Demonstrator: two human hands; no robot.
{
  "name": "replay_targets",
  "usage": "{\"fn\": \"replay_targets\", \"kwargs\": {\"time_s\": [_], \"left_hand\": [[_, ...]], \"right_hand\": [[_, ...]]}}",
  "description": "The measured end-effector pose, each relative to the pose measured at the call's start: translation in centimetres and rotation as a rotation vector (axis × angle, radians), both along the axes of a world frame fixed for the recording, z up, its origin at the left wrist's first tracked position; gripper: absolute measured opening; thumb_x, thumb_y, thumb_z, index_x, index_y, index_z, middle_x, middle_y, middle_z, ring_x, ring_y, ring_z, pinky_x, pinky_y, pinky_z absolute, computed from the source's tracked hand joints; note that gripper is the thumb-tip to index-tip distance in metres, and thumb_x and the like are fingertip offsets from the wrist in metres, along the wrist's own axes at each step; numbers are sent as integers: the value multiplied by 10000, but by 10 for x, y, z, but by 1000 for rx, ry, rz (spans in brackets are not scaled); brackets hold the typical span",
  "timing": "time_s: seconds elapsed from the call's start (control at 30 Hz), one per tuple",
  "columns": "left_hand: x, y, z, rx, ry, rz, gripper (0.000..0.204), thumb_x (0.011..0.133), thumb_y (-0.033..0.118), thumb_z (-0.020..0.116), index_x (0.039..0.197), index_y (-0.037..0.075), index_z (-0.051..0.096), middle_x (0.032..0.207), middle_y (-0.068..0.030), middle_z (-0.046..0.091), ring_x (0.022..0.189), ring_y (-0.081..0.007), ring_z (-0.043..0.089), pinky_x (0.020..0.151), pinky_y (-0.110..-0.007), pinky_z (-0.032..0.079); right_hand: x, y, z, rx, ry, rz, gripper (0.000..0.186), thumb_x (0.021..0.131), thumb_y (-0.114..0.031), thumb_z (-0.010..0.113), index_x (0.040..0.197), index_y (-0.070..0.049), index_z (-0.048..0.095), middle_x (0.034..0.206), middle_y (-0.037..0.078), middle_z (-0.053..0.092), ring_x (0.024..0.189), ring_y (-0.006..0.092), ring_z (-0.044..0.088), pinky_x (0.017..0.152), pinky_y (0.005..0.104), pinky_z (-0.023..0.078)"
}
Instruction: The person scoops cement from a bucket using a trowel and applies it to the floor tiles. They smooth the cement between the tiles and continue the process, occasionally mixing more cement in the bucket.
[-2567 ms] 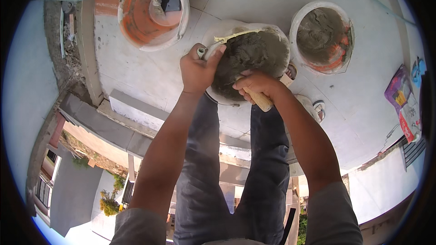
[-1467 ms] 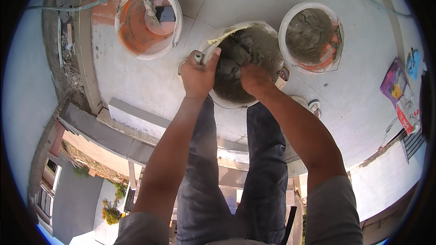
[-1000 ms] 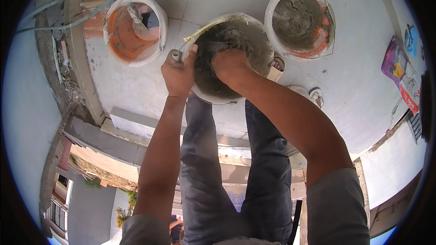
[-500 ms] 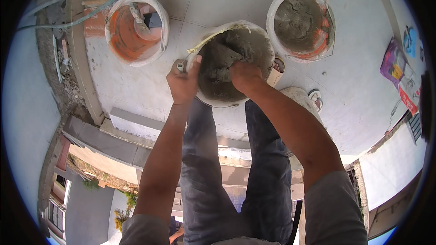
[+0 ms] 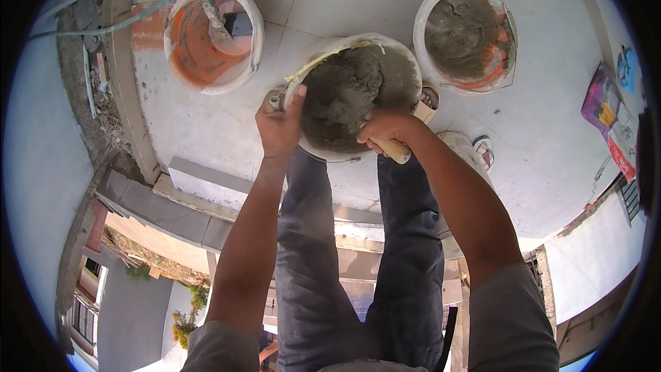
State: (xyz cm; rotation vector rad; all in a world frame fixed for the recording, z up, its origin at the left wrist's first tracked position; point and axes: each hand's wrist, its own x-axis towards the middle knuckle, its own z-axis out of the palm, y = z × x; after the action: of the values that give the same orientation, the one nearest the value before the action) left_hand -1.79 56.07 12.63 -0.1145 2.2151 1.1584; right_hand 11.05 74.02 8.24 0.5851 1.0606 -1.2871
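Note:
In front of me is a bucket with a whitish rim, holding wet grey mortar. My left hand is closed on the bucket's left edge, its thumb over the rim beside the pale tubular grip of the wire handle. My right hand is wrapped round a trowel by its wooden handle, over the near right side of the bucket. The trowel's blade cannot be made out against the mortar.
A second bucket with mortar stands far right. At far left, an orange-lined bucket holds a mortar-smeared tool. A green hose crosses the upper left. Sandalled feet show beyond a pale bucket. A torn purple bag lies right.
My right hand has come up out of the mortar toward the near right rim and turned, so the trowel's wooden handle now shows. The left hand keeps its hold on the bucket.

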Motion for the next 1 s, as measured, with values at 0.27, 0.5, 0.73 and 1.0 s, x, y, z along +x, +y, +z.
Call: {"fn": "replay_targets", "kwargs": {"time_s": [0.27, 0.5, 0.73, 1.0], "left_hand": [[-12, 5, 4, -35, 13, -46, 484, 862, 285, 769, 634, 127, 373, 618, 98, 328, 600, -40, 276, 524, -223, 257], [-6, 1, 4, -78, -6, -38, 380, 836, 331, 779, 777, -6, 615, 640, 10, 553, 609, -64, 440, 573, -239, 404], [-5, 20, -2, -101, 61, -87, 450, 814, 330, 796, 659, 8, 522, 559, -17, 479, 545, -101, 375, 510, -294, 372], [-16, 28, 4, -135, 13, -70, 470, 799, 340, 806, 648, 7, 510, 531, -28, 463, 527, -110, 364, 513, -309, 380]], "right_hand": [[9, -35, -7, -875, -223, -1759, 290, 963, -262, 503, 1024, 9, 588, 754, 72, 623, 555, 165, 608, 498, 286, 502], [39, 29, 96, 68, -65, -786, 256, 937, -217, 538, 1038, 13, 588, 786, 132, 665, 650, 221, 678, 571, 367, 566], [18, -35, 27, 643, 634, 502, 254, 852, -56, 567, 1098, 3, 587, 901, 178, 677, 834, 315, 703, 735, 422, 577], [51, 6, 103, 711, 764, 543, 326, 835, -90, 563, 1150, -20, 610, 935, 183, 670, 784, 297, 701, 718, 426, 578]]}}
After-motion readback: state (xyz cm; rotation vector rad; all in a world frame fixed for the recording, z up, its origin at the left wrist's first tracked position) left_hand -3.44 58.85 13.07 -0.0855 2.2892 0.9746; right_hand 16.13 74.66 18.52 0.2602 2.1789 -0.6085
